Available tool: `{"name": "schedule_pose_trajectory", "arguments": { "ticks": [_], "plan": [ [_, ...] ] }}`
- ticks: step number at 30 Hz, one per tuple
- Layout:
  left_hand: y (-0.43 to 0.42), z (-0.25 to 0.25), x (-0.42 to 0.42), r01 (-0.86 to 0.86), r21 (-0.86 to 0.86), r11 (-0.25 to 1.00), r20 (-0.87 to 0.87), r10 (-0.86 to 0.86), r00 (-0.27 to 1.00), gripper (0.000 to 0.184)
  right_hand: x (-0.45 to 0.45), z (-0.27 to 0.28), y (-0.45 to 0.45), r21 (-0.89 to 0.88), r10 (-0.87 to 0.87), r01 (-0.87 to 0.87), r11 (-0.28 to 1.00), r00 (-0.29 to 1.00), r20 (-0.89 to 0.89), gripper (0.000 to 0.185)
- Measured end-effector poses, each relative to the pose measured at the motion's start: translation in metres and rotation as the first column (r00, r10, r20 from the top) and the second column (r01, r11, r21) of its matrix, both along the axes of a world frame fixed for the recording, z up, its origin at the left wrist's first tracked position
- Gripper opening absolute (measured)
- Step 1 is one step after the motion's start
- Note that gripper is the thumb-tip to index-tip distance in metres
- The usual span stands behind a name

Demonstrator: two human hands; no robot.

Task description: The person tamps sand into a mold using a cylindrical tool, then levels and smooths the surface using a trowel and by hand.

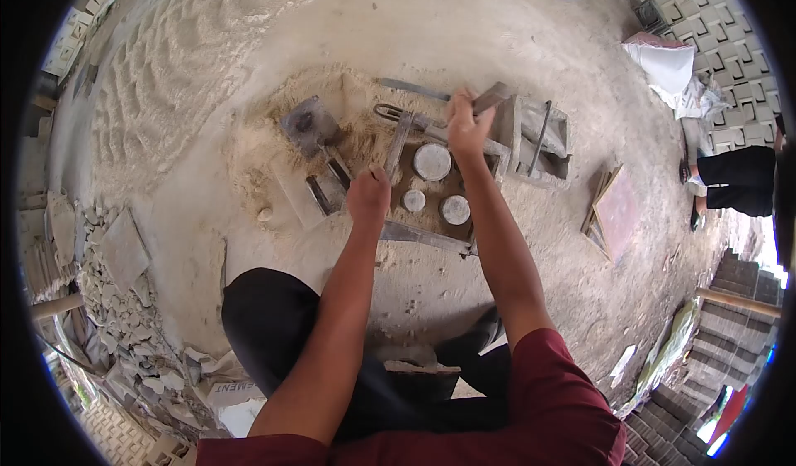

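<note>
A metal mold frame (424, 235) lies on the ground in front of me, with sandy fill and three round pale discs (432, 162) inside it. My left hand (369, 196) is closed in a fist at the frame's left side. A square-bladed trowel (311, 126) lies just beyond, its handle running toward that fist; what the fist grips is hidden. Over the frame's far right corner, my right hand (469, 124) is wrapped round a grey-brown block (492, 97), slightly blurred. Past the frame lie a flat metal bar (414, 89) and a looped metal rod (388, 112).
A rectangular box (543, 177) with a bar across it stands right of the frame. Flat boards (622, 211) lie farther right, near a standing person's legs (734, 180). Loose sand (199, 68) spreads at far left; rubble (120, 325) lies at lower left. A white sack (661, 64) sits upper right.
</note>
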State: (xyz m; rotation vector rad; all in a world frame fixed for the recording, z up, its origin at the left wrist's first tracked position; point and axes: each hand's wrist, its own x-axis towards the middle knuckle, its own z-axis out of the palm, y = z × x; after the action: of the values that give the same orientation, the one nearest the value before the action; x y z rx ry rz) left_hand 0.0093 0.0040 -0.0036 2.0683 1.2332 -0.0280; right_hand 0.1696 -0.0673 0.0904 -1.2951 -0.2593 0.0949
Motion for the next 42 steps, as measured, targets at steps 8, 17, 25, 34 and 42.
{"name": "schedule_pose_trajectory", "arguments": {
  "ticks": [8,17,25,34,42],
  "plan": [
    [0.001,0.008,0.0,-0.033,-0.001,0.999,0.04,0.033,0.999,0.054,-0.001,-0.044,0.009,-0.131,0.18,-0.15,0.98,0.949,0.259,0.037],
    [-0.003,0.007,0.001,-0.038,-0.023,0.999,0.016,0.039,0.999,0.054,-0.003,-0.019,0.025,-0.299,0.21,-0.175,0.938,0.974,0.088,0.035],
    [0.002,0.004,0.004,-0.02,-0.013,1.0,0.022,0.021,1.0,0.054,0.003,-0.02,0.018,-0.201,0.299,-0.283,0.938,0.953,0.053,0.036],
    [0.004,0.009,0.007,-0.018,-0.004,1.0,0.002,0.018,1.0,0.055,0.004,-0.004,-0.007,-0.242,0.127,-0.101,0.965,0.987,0.095,0.036],
    [0.003,-0.004,0.0,-0.009,0.047,0.999,0.015,0.009,1.0,0.054,0.011,-0.003,-0.046,-0.101,0.132,-0.123,0.987,0.987,0.088,0.036]
  ]
}}
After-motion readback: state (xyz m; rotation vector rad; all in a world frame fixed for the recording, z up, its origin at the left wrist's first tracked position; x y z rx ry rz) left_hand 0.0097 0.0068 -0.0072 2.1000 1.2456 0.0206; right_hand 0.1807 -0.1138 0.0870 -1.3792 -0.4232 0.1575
